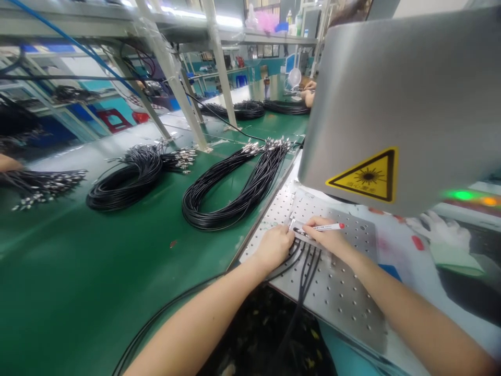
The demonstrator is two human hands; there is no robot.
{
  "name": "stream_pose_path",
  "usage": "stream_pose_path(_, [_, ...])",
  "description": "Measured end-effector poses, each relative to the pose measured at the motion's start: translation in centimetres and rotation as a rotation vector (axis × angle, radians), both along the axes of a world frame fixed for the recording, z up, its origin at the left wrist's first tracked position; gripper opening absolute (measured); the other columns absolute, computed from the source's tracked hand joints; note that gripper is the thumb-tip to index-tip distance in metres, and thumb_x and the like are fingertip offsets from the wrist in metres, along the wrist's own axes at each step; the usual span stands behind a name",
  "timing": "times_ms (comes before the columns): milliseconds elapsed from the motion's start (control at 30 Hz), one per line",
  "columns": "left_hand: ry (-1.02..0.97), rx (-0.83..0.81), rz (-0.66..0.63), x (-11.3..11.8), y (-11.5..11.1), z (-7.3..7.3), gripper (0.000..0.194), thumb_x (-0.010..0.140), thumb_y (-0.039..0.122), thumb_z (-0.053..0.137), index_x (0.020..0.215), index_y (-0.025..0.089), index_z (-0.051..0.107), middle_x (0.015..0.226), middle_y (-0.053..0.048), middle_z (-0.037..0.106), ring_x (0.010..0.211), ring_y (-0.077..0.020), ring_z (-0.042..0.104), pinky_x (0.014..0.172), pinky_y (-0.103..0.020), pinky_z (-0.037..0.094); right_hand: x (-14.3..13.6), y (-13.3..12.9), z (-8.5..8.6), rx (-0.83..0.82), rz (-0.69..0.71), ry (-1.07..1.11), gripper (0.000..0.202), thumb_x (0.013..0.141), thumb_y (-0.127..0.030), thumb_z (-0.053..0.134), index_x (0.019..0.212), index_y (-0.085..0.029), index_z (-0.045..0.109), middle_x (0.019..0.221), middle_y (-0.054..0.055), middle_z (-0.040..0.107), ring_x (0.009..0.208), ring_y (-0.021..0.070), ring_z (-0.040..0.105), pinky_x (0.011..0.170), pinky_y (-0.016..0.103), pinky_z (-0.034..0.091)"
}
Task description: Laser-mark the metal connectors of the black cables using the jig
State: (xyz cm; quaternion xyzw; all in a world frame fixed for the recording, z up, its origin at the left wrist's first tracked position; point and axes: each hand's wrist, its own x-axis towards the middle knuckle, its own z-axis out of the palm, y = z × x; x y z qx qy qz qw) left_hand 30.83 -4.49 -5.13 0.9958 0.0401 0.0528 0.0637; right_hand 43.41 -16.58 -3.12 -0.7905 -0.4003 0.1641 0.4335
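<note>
My right hand (pixel 323 235) is closed around a white marker pen (pixel 331 227) with a red end, its other end close to a small metal fixture (pixel 309 239). My left hand (pixel 276 244) is closed at the fixture's left end, fingers pinched by a cable end; what exactly lies between them is hidden. Several black cables (pixel 309 266) run from the fixture toward me and over the near edge of the perforated metal plate (pixel 336 290). Small silvery connectors show in the fixture between my hands.
A grey machine head (pixel 391 104) with a yellow laser warning sign overhangs the plate. Coiled black cables (pixel 230 193) and another coil (pixel 125 180) lie on the green table (pixel 97 282). White gloves (pixel 450 240) rest at right. Other people's hands (pixel 309 94) show at the far end.
</note>
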Motion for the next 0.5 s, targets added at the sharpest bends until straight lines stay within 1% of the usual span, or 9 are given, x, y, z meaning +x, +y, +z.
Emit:
stream_pose_path(133, [0.006,0.008,-0.002,0.0,-0.1,0.2,0.021,0.089,0.015,0.036,0.084,0.015,0.057,0.082,-0.009,0.056,0.079,-0.0214,0.052,0.069,-0.033,0.044,0.6,-0.7,-0.1,-0.018,0.006,0.004,0.019,0.069,-0.030,0.052,0.052,-0.020,0.052,0.049,-0.004,0.053,0.048,0.0116,0.047,0.048,0.024,0.035])
stream_pose_path(300, [0.028,0.027,0.006,-0.1,-0.1,0.2,0.021,0.089,0.014,0.036,0.084,0.015,0.056,0.082,-0.008,0.056,0.078,-0.0212,0.052,0.069,-0.032,0.044,1.4,-2.4,-0.2,-0.024,0.020,-0.008,0.022,0.070,-0.029,0.051,0.050,-0.020,0.049,0.048,-0.004,0.050,0.049,0.0117,0.046,0.049,0.024,0.033])
stream_pose_path(400, [0.028,0.022,0.004,0.0,-0.1,0.1,0.021,0.089,0.014,0.036,0.084,0.015,0.056,0.082,-0.008,0.056,0.078,-0.0209,0.052,0.070,-0.033,0.044,1.7,-3.4,-0.4,-0.025,0.018,-0.013,0.022,0.071,-0.028,0.051,0.051,-0.020,0.050,0.048,-0.004,0.050,0.050,0.0116,0.046,0.049,0.025,0.033])
stream_pose_path(500, [0.028,0.018,0.003,0.0,-0.1,0.1,0.021,0.089,0.013,0.035,0.083,0.015,0.056,0.081,-0.008,0.056,0.078,-0.0206,0.052,0.071,-0.033,0.043,1.9,-4.1,-0.5,-0.052,0.017,0.021,0.021,0.073,-0.028,0.051,0.053,-0.020,0.052,0.047,-0.004,0.048,0.045,0.0104,0.043,0.046,0.024,0.031])
